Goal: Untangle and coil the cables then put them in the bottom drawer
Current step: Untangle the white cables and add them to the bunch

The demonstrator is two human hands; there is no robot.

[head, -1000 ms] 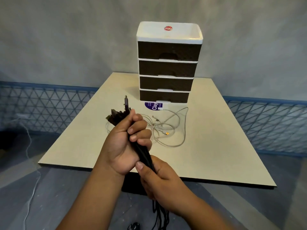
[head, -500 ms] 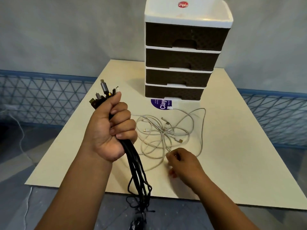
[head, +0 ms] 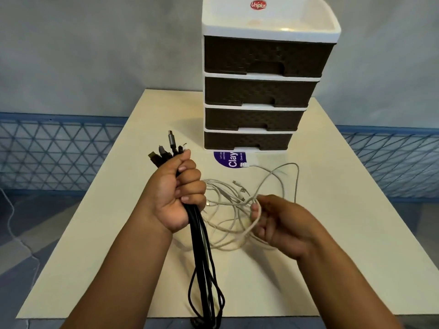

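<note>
Black cables (head: 202, 264) hung in a bunch off the near bench (head: 308, 269) edge, gripped in the left hand (head: 177, 193), fist curled tight round them, plugs sticking up above the thumb. Right hand (head: 278, 224) just right of it, fingers curled, pinching a strand of the white cables (head: 228, 236), lifted slightly. Rest of the white tangle lay loose on the bench between and beyond both hands. One white plug rested on a purple sticker (head: 229, 160). Behind that stood the drawer unit (head: 261, 91), bottom drawer (head: 247, 141) closed, well apart from both hands.
</note>
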